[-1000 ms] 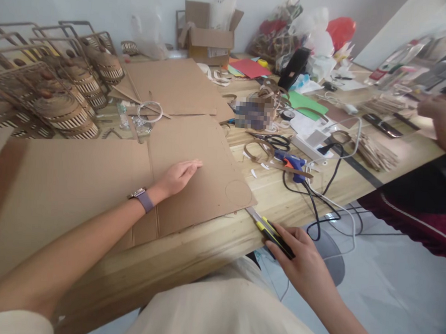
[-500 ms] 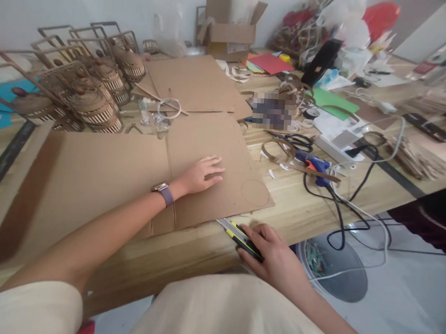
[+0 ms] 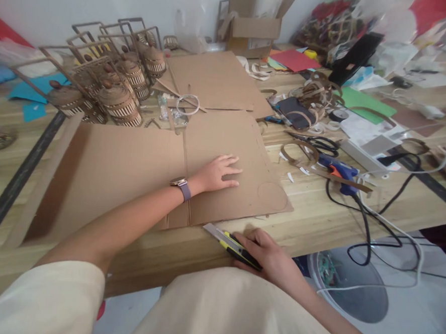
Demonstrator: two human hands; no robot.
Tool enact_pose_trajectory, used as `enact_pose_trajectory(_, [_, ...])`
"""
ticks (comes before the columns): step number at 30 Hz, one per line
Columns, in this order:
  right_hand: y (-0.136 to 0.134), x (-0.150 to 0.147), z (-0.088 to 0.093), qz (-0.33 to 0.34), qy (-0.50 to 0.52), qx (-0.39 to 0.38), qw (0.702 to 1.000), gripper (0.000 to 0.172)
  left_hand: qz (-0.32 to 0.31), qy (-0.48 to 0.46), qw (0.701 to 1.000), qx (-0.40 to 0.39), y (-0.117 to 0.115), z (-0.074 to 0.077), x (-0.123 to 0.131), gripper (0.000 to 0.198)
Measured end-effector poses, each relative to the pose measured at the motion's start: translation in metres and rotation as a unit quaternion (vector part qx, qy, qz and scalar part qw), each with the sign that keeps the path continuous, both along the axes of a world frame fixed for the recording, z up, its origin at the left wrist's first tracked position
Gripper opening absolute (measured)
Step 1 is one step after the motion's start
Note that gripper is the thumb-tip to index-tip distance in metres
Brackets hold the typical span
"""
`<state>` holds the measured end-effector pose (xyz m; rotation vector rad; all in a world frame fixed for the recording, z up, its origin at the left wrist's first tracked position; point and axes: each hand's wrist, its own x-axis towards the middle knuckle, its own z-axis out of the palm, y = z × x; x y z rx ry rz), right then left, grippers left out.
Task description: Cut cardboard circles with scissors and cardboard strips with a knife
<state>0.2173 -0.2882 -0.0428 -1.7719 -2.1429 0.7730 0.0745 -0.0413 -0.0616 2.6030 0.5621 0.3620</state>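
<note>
In the head view, the cardboard sheet (image 3: 132, 164) lies along the front edge of the bench (image 3: 298, 227), a strip of bare wood between the two. The left hand (image 3: 217, 175) rests palm down on the sheet's right-hand part, fingers spread and grasping nothing. The right hand (image 3: 266, 253) is closed around the handle of a yellow-and-black utility knife (image 3: 236, 248), held low over that strip with the blade (image 3: 212, 231) bared; its tip is just beside the sheet's front edge, though whether they touch I cannot tell. The likeliest harm is a cut: the blade points roughly towards the left forearm's side, so a slip off the cardboard's edge could carry it that way. A long bare blade might also bend or snap if twisted. With only one flat palm bearing on it, the sheet could swivel and spoil a line, or the wood underneath could get scored. Towards the bench's right end, the glue gun's (image 3: 341, 174) cable (image 3: 366, 236) droops over the front edge, where a swinging elbow might snag it.
</note>
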Motion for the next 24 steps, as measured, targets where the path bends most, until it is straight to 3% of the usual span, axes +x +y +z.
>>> enact_pose_trajectory(9, [0.009, -0.004, 0.001, 0.026, -0.034, 0.002, 0.999, 0.046, 0.002, 0.006, 1.000, 0.007, -0.002, 0.002, 0.001, 0.044])
enact_pose_trajectory(17, [-0.004, -0.004, -0.019, -0.009, -0.089, 0.069, 0.994, 0.050, 0.006, 0.020, 1.000, 0.005, -0.004, 0.006, 0.000, 0.044])
enact_pose_trajectory(24, [0.012, -0.016, -0.022, 0.021, -0.052, 0.064, 0.996, 0.045, 0.006, 0.027, 1.000, 0.001, -0.004, 0.008, 0.002, 0.044])
